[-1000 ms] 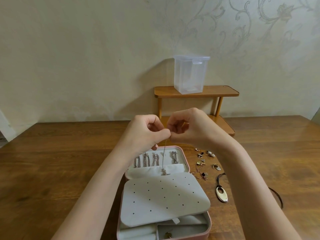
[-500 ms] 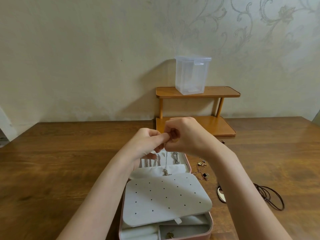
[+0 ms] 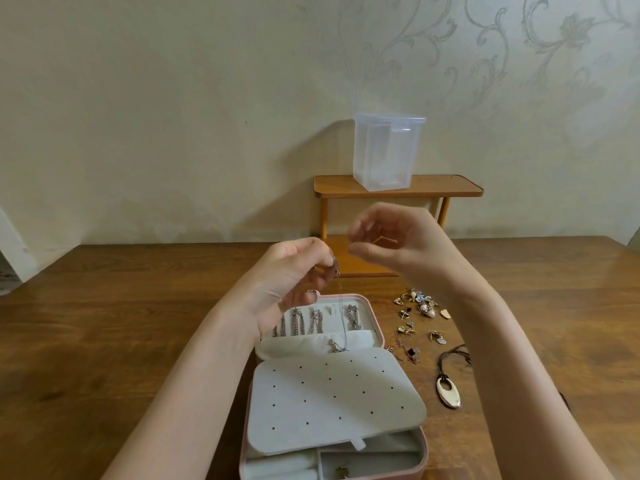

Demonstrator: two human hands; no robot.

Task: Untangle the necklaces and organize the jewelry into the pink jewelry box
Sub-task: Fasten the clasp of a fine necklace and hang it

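The left hand point(image 3: 294, 275) pinched the top of a thin silver chain necklace point(image 3: 341, 327), which hung down into the open pink jewelry box point(image 3: 372, 313) at 6 o'clock. The right hand point(image 3: 398, 240), at its 2 o'clock, hovered apart, fingers loosely curled, holding nothing. Loose gold earrings point(image 3: 417, 306) lay on the brown wooden tabletop point(image 3: 104, 341) at the box's 3 o'clock.

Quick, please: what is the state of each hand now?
Left hand: pinches the thin necklace chain hanging over the pink jewelry box.
Right hand: fingers loosely curled, holding nothing visible.
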